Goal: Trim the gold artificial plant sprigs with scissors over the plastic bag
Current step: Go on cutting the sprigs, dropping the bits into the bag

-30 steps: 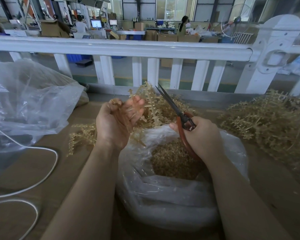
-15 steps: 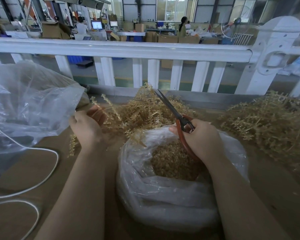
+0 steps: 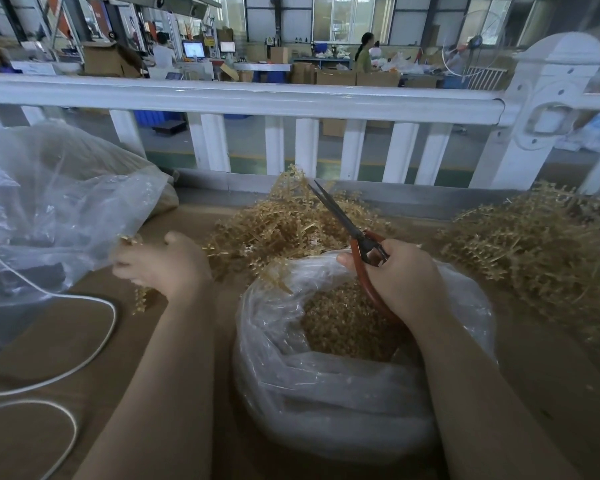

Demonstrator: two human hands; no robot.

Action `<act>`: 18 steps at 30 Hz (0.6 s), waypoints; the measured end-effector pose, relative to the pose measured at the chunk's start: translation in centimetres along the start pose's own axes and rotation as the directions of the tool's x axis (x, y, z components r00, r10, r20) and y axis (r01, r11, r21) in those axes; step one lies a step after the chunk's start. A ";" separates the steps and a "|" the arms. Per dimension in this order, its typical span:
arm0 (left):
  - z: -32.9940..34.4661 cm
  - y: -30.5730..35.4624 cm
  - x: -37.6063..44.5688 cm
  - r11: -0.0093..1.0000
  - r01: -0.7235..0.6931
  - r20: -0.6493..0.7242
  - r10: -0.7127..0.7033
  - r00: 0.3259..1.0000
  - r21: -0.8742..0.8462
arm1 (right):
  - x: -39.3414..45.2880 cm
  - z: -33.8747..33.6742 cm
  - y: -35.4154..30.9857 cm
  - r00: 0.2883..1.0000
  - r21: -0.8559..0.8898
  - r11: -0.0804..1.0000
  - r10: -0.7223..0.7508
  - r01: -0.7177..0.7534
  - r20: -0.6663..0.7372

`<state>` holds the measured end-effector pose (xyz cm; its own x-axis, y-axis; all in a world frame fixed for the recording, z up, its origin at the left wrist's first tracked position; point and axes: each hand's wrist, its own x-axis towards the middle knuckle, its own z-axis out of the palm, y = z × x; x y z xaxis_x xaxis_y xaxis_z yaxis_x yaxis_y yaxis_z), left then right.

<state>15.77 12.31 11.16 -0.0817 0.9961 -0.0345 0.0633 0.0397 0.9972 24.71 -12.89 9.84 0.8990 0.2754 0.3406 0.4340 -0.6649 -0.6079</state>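
Note:
My right hand [image 3: 399, 275] grips red-handled scissors [image 3: 366, 245] over the rolled-down clear plastic bag [image 3: 326, 393]. Their dark blades are together and point up and to the left. Gold trimmings [image 3: 340, 323] fill the bottom of the bag. My left hand [image 3: 163, 261] is low on the table to the left, its fingers curled over a gold sprig [image 3: 141, 299] that pokes out at the fingertips and under the palm. A heap of gold sprigs [image 3: 284, 223] lies just behind the bag, between my hands.
A second, larger heap of gold sprigs [image 3: 541, 244] sits at the right. A big clear bag [image 3: 49, 202] bulges at the left, touching my left fingers. A white cable [image 3: 84, 341] loops over the brown table. A white railing [image 3: 257, 98] closes off the far edge.
My left hand has carried a sprig from in front of the scissors down and left to the table beside the big bag. The right hand and scissors have stayed nearly still.

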 end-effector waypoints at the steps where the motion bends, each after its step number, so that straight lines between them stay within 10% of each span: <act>1: -0.1 0.1 -0.3 0.998 -0.055 -0.015 0.055 0.998 0.001 | 0.0 0.0 0.0 1.000 -0.005 1.000 0.002 -0.002 0.002; 6: -1.1 1.2 -2.8 0.927 -0.323 -0.052 0.338 0.940 0.189 | 0.1 0.1 0.0 1.000 0.001 1.000 0.002 -0.002 -0.006; 10: -1.0 1.4 -3.8 0.735 -0.644 0.258 0.593 0.762 0.211 | 0.0 0.1 -0.1 1.000 -0.010 1.000 -0.001 0.001 -0.016; 18: 0.8 0.0 -6.5 0.371 -0.832 0.833 0.216 0.509 0.413 | 0.1 0.0 0.0 1.000 -0.004 1.000 0.006 -0.006 0.003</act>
<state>17.09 5.90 11.33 0.8008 0.5818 0.1423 0.5017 -0.7814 0.3711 24.79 -12.85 9.87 0.9017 0.2733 0.3350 0.4284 -0.6691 -0.6073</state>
